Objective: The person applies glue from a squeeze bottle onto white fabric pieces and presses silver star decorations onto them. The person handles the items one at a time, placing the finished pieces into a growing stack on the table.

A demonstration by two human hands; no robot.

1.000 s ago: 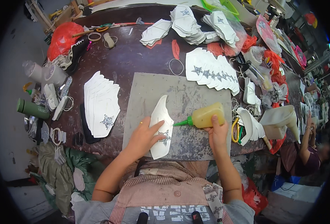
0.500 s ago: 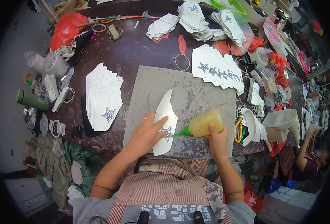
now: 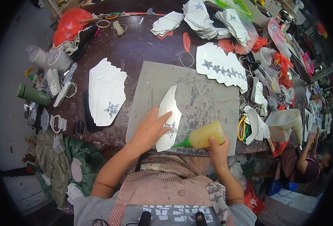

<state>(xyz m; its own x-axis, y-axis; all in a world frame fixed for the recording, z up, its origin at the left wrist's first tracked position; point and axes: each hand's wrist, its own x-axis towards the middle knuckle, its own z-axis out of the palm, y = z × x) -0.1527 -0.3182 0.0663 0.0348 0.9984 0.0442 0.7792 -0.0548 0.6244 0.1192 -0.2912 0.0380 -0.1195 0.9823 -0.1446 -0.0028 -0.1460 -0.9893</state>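
A white shoe-upper piece with a glittery silver star [image 3: 168, 109] lies on the grey mat [image 3: 196, 100] in front of me. My left hand [image 3: 149, 128] rests flat on it with fingers spread, covering part of its left side. In my right hand [image 3: 218, 145] is a squeeze bottle [image 3: 208, 135] with yellowish contents, tilted so its green nozzle points left. The nozzle tip is at the piece's lower right edge, below the star; whether it touches cannot be made out.
Fanned stacks of similar white pieces lie left [image 3: 107, 94] and at the upper right [image 3: 221, 67], with more piles behind [image 3: 198, 19]. A green flask [image 3: 32, 94] stands far left. Yellow-handled scissors [image 3: 241, 128] and a whitish plastic container [image 3: 281, 122] lie right. Another person [image 3: 309, 165] sits far right.
The bottle has moved down and slightly left, its nozzle going from beside the star to the lower edge of the piece. My left hand still lies on the piece.
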